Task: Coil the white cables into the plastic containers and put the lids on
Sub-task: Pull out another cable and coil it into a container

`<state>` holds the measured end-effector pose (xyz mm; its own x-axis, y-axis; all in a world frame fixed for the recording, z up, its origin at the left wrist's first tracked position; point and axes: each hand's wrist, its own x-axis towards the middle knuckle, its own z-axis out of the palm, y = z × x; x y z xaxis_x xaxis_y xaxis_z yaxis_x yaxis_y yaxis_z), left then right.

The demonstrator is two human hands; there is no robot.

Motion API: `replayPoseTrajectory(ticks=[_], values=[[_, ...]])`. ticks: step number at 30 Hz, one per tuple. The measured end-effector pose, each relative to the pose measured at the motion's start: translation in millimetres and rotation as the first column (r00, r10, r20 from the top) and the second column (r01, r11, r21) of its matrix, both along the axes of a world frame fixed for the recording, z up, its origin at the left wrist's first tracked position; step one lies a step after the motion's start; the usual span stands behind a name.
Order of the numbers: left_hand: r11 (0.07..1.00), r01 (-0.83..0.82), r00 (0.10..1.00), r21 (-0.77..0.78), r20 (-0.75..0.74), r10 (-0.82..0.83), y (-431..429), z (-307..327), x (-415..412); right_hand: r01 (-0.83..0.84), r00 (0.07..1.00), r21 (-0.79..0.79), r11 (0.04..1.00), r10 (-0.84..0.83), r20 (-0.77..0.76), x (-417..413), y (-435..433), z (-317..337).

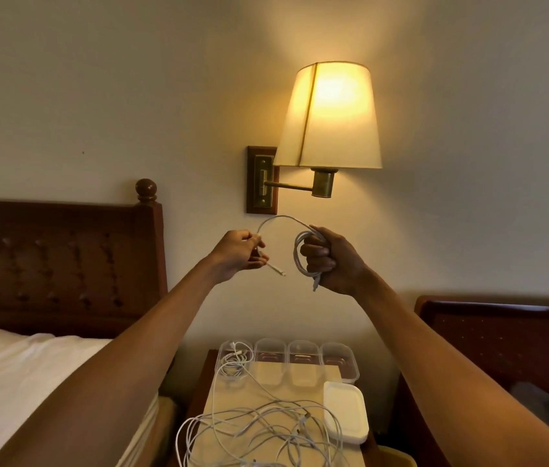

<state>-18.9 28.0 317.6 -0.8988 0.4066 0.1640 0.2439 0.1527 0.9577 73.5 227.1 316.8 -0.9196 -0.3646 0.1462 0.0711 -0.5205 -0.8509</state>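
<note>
Both arms are raised in front of the wall. My right hand grips a coiled bundle of white cable. The cable's free end arcs left to my left hand, which pinches it near the plug; the plug sticks out below that hand. On the bedside table below, several clear plastic containers stand in a row. The leftmost container holds a coiled cable. A tangle of loose white cables lies in front of them. A stack of white lids sits at the right.
A lit wall lamp hangs just above my hands. A bed with white sheets and a dark wooden headboard is at the left. A second dark wooden headboard is at the right.
</note>
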Motion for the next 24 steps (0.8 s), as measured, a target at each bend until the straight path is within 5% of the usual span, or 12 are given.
replayPoseTrajectory(ticks=[5,13,20,24], values=[[0.964,0.046,0.985,0.261,0.152,-0.088,16.6,9.0,16.8,-0.001,1.0,-0.066,0.998,0.002,0.01,0.0,3.4,-3.4],[0.98,0.06,0.984,0.189,0.156,-0.09,24.9,9.4,25.5,-0.043,0.999,-0.076,0.996,0.045,0.016,1.4,1.4,-3.1],[0.993,-0.037,0.999,-0.114,-0.032,0.034,14.0,-1.2,13.3,0.054,0.996,-0.1,0.994,-0.061,-0.061,2.6,2.5,10.7],[0.837,0.123,0.977,-0.533,-0.083,-0.197,0.9,-14.6,12.4,0.368,0.927,-0.137,0.92,-0.374,-0.022,-4.3,8.8,18.7]])
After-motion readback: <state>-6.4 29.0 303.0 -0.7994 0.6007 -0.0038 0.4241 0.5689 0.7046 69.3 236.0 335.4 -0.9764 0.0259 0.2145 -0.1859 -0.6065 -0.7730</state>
